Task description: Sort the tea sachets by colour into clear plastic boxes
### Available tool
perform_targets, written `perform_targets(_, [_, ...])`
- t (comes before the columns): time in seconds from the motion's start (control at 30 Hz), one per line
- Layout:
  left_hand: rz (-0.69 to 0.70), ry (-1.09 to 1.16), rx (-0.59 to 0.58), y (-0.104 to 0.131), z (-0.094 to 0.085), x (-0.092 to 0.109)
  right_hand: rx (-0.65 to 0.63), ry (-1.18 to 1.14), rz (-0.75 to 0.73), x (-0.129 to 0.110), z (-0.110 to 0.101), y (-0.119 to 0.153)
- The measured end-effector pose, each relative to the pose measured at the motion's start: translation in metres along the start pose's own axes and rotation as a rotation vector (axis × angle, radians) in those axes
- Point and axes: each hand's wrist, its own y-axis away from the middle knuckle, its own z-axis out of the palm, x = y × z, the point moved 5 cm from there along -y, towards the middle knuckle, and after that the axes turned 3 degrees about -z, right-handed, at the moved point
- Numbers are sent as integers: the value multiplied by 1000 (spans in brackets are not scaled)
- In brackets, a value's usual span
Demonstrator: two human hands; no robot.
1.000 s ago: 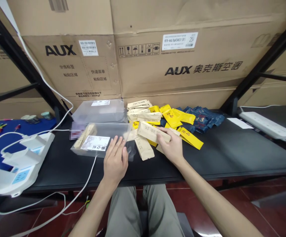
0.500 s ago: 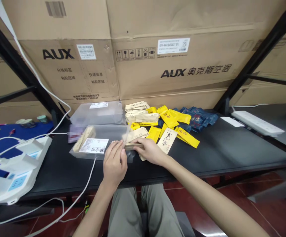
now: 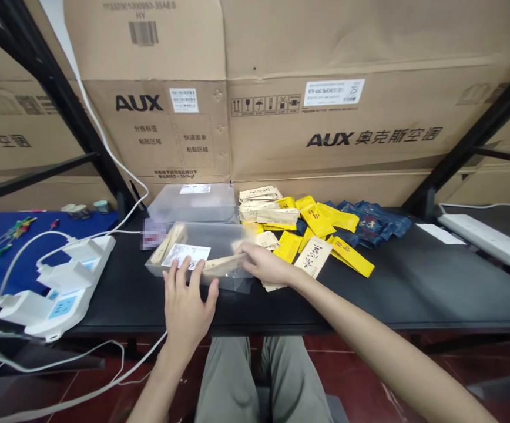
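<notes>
A clear plastic box with a white label lies on the black table, a stack of beige packets inside its left end. My left hand rests on the box's near side, fingers spread over the label's lower edge. With bent fingers, my right hand grips the right end of a beige packet bundle that lies partly inside the box. Beside my right hand are loose beige packets and yellow packets.
Dark blue packets lie at the right of the pile. Behind the open box sits another plastic box. A power strip with white cables is at left, another at right. Large cartons stand behind.
The beige bundle has gone from the box's right edge into it. My left hand has let go of the bundle, shifted left and spread its fingers. The camera view has shifted left.
</notes>
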Motion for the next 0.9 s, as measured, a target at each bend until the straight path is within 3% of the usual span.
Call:
perform_targets(0.27, [-23,72,41,0,-1,-3,-29,9,22,14,20,-35])
perform_targets(0.47, [-28,74,50,1,-1,-4,-47,68,-5,10,28,-51])
perform_targets(0.9, [-67,115,15,-1,-1,-5,225,274,217,8,40,-55])
